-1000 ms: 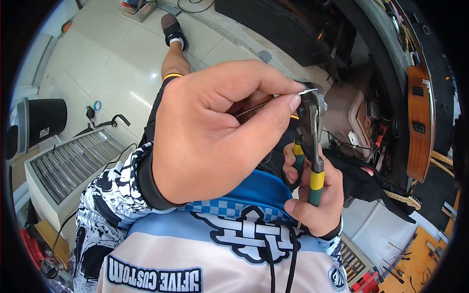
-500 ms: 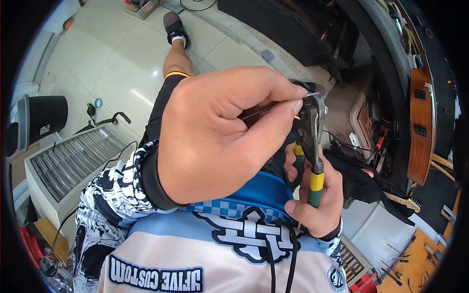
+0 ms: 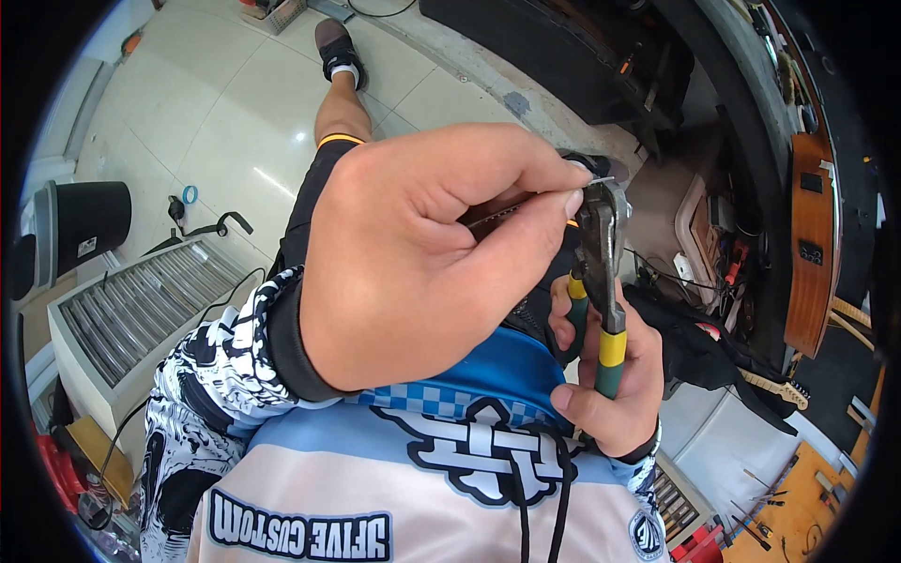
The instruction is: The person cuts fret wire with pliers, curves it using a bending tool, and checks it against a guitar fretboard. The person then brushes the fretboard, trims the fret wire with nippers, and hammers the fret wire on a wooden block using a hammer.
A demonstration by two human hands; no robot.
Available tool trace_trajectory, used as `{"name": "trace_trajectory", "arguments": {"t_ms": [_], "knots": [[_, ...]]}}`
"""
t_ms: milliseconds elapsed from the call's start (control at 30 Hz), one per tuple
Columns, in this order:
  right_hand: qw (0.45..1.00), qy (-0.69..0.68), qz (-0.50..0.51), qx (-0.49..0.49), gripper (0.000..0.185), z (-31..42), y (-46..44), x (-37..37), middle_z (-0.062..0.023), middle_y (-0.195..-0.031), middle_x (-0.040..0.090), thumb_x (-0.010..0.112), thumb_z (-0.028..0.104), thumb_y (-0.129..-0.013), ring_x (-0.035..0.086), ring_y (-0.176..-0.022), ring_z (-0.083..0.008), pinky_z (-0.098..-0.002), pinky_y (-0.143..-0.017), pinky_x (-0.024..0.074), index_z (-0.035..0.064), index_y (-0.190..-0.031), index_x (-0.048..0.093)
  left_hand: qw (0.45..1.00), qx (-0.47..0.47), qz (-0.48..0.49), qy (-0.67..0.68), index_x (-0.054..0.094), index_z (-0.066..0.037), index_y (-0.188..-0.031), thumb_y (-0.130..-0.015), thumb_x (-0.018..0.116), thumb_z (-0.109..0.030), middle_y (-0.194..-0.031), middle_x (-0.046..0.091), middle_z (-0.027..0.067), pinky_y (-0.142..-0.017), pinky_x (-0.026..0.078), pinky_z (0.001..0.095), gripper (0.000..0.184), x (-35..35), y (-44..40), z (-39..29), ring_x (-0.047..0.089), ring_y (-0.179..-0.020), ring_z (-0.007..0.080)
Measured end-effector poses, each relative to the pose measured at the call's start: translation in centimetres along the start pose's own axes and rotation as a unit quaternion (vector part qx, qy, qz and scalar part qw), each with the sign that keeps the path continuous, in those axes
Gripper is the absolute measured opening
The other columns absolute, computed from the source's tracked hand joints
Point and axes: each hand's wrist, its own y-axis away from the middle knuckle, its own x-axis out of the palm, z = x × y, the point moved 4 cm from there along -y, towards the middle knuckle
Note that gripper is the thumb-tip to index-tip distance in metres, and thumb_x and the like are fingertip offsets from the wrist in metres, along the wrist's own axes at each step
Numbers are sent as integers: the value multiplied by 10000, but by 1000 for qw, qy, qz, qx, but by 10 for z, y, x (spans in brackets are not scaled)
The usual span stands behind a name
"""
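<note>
My left hand, large in the middle of the head view, is closed in a pinch. Between its thumb and forefinger is a thin strip of fret wire with a toothed edge; much of it is hidden in the hand. Its bright tip sticks out past the fingertips, at the pliers' jaws. My right hand is wrapped around the green and yellow handles of the metal pliers, which point up and away from me. Whether the jaws touch the wire I cannot tell.
On the left stands a box with a rack of metal rods, beside a black bin. A wooden guitar body is at the right, with a guitar headstock below it. Tools lie on a wooden bench.
Hardly anything differs. The pliers' handles and my right hand have shifted very slightly to the right; my left hand keeps its pinch on the fret wire.
</note>
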Motion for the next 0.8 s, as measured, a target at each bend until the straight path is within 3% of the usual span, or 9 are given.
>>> {"name": "trace_trajectory", "arguments": {"t_ms": [467, 533, 567, 633, 667, 733, 800], "knots": [[1000, 12, 1, 12, 734, -1, -2, -7, -71, -1052, 519, 718, 101, -564, 434, -850, -136, -250, -772, 376, -59, -1256, 533, 999, 15, 11, -37, 694, 31, -1018, -888, 659, 21, -790, 622, 13, -608, 383, 173, 136, 4, -2, 3, 517, -682, 26], [998, 1, 53, 15, 803, 2, -1, -7, -257, -1497, 354, 616, -61, -637, 348, -1381, -225, -319, -1110, 243, -147, -1397, 373, 999, 11, 14, -36, 694, 31, -1017, -887, 660, 22, -788, 625, 11, -609, 383, 171, 135, 6, -3, 2, 515, -681, 25], [998, 0, 53, 15, 803, 5, 0, -5, -257, -1497, 354, 616, -61, -637, 348, -1381, -225, -319, -1110, 243, -147, -1397, 373, 999, 8, 16, -35, 694, 32, -1016, -887, 660, 23, -786, 628, 8, -611, 383, 169, 134, 6, -3, 2, 514, -679, 23], [991, 2, -1, 131, 804, 0, 5, -4, -205, -1429, 459, 607, -68, -646, 460, -1259, -169, -284, -1077, 280, -141, -1409, 364, 1000, 4, 12, -27, 691, 33, -1018, -887, 662, 22, -784, 630, 6, -608, 382, 168, 135, 7, -3, 4, 511, -673, 22], [991, 2, -2, 131, 804, -2, 3, -5, -205, -1429, 459, 607, -68, -646, 460, -1259, -169, -284, -1077, 280, -141, -1409, 364, 1000, -1, 8, -19, 689, 34, -1020, -888, 663, 21, -781, 632, 3, -605, 381, 166, 135, 8, -3, 5, 509, -667, 20], [999, -3, 37, 21, 828, 1, -2, -8, -146, -1328, 538, 612, -64, -648, 513, -1068, -105, -255, -997, 357, -101, -1436, 361, 1000, -7, 4, 0, 683, 33, -1019, -894, 664, 5, -777, 633, 1, -598, 388, 166, 129, 9, -3, 8, 514, -659, 20], [998, -14, 63, 26, 859, -1, -2, -13, -126, -1281, 548, 620, -61, -637, 498, -991, -95, -251, -953, 379, -77, -1453, 351, 1000, -11, 1, 19, 677, 32, -1017, -901, 664, -11, -774, 634, 0, -590, 395, 167, 125, 9, -4, 8, 519, -651, 21]]}}
